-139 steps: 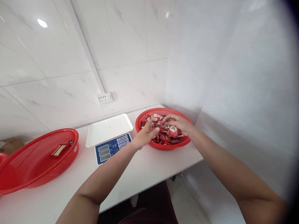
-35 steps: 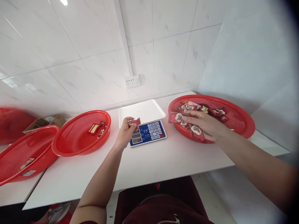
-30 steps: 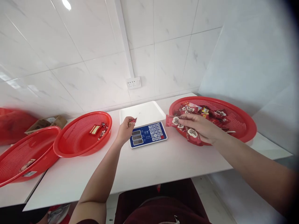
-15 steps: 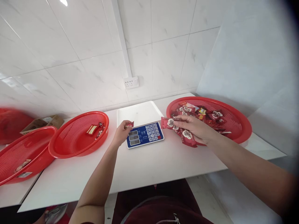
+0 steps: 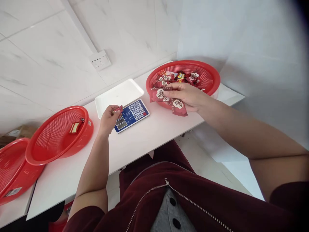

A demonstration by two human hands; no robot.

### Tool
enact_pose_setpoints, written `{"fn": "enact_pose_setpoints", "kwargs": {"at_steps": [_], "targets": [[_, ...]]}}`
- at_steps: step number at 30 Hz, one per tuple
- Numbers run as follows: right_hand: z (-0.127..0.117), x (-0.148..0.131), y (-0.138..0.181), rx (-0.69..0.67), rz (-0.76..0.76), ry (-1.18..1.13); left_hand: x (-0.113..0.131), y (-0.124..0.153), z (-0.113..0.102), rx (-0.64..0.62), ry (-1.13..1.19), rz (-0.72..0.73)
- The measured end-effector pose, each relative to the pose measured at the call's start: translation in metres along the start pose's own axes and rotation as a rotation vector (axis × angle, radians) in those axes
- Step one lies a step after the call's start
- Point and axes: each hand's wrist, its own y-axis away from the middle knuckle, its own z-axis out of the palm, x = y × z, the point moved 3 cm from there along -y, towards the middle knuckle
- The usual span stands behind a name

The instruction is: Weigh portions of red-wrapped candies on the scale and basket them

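Note:
Pinched in my left hand [image 5: 109, 118] is a small red-wrapped candy [image 5: 118, 110], held over the left end of the scale's blue keypad [image 5: 131, 115]. My right hand [image 5: 185, 96] grips several larger red candy packets [image 5: 179, 107] with white round labels and dark characters. These packets are in front of the near rim of the right red basket [image 5: 213, 75]. Inside that basket lies a pile of wrapped candies [image 5: 181, 76], mostly red, a few yellow. The scale's white tray [image 5: 119, 95] sits behind the keypad.
To the left stands another red basket [image 5: 58, 141] with a few wrapped candies [image 5: 74, 127] in it. A further red basket [image 5: 12, 170] is at the far left, a cardboard box [image 5: 25, 132] behind it. A wall socket [image 5: 100, 60] is above the white table [image 5: 145, 141].
The view has tilted and turned right, so the scale and baskets appear further left. Both hands still hold their candies. The right hand's packets now overlap the right basket's near rim in view.

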Motion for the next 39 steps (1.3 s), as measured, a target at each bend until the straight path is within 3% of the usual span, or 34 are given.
{"fn": "enact_pose_setpoints", "kwargs": {"at_steps": [15, 21, 26, 30, 35, 39], "targets": [[-0.011, 0.002, 0.021, 0.016, -0.063, 0.009, 0.014, 0.006, 0.008, -0.063, -0.030, 0.011], [-0.006, 0.001, 0.016, 0.027, 0.010, -0.008, 0.014, 0.013, 0.010, -0.060, 0.125, -0.032], [0.011, 0.014, -0.002, -0.079, 0.072, 0.024, 0.010, 0.022, 0.012, -0.110, 0.436, -0.171], [0.035, 0.025, -0.018, -0.162, 0.089, 0.053, 0.014, 0.032, 0.017, -0.146, 0.557, -0.225], [0.067, 0.043, -0.029, -0.271, -0.022, 0.384, 0.020, 0.053, 0.039, -0.289, 0.534, -0.175], [0.079, 0.064, -0.025, -0.362, -0.089, 0.616, 0.005, 0.070, 0.055, -0.317, 0.420, -0.188]]}}
